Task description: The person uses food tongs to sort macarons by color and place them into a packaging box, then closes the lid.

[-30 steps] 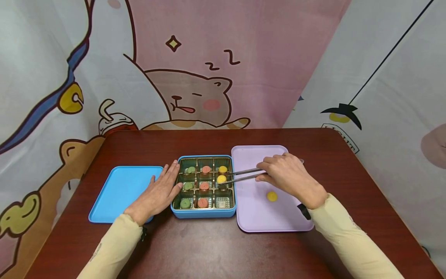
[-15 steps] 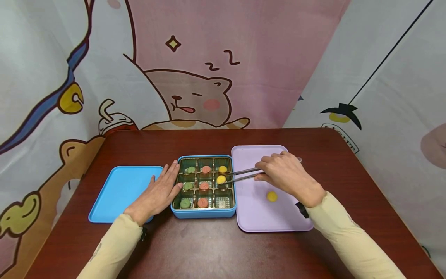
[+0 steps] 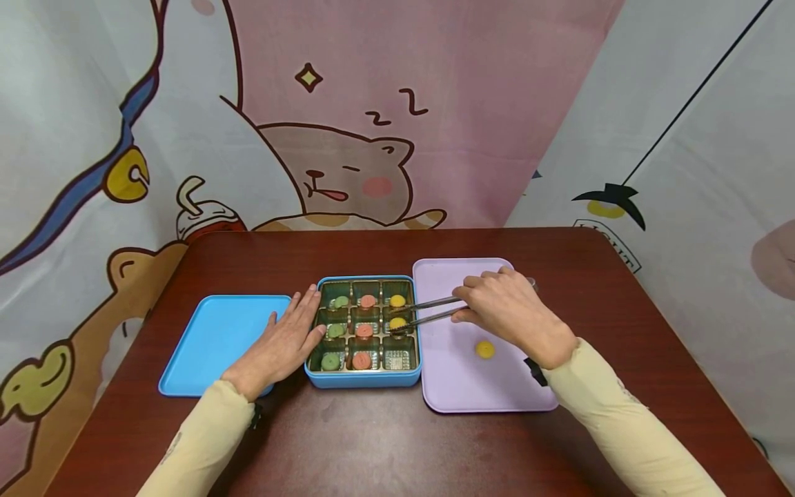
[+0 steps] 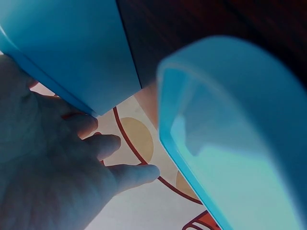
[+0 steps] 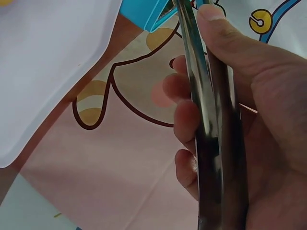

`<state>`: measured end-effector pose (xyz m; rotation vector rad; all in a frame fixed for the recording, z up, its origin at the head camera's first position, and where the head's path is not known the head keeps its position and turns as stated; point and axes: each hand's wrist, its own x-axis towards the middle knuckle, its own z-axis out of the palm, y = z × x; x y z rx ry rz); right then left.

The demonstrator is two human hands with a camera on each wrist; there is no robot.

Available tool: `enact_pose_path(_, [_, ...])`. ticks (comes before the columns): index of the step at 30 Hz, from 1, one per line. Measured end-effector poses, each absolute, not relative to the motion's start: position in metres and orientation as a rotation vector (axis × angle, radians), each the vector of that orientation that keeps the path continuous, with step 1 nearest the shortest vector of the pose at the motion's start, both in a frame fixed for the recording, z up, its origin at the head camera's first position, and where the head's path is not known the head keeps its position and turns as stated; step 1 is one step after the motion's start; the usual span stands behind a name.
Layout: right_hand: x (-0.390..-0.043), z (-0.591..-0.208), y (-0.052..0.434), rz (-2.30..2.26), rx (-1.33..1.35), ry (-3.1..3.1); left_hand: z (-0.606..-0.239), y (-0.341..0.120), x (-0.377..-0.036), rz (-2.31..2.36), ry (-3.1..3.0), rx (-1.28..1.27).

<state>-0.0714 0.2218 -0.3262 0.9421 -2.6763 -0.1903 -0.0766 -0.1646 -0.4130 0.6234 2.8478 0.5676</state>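
My right hand holds metal tongs over the right side of a blue box with a gold divided insert. The tongs' tips reach into the right compartment of the middle row, one on either side of a small round yellow piece; contact is too small to tell. In the right wrist view the fingers and thumb wrap the tongs. My left hand rests on the box's left edge, fingers straight. Green pieces fill the left column, pink-orange pieces the middle; another yellow piece sits back right.
A lilac tray stands against the box's right side, with one yellow piece on it. To the left lies a blue lid, partly under my left forearm. A printed cloth hangs behind the brown table.
The yellow piece at the tongs has lowered into its compartment, and the tongs' tips have spread slightly. My right hand has shifted a little left. My left hand stays put.
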Motion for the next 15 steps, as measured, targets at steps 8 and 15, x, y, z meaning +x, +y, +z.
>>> enact_pose_path(8, [-0.067,-0.332,0.233,-0.126,0.917,-2.694,-0.413,-0.164,-0.078,0.567,2.845,0.624])
enact_pose_path(15, [-0.060,-0.343,0.252,0.054,0.884,-2.684,-0.414,-0.165,-0.078,0.562,2.849,0.620])
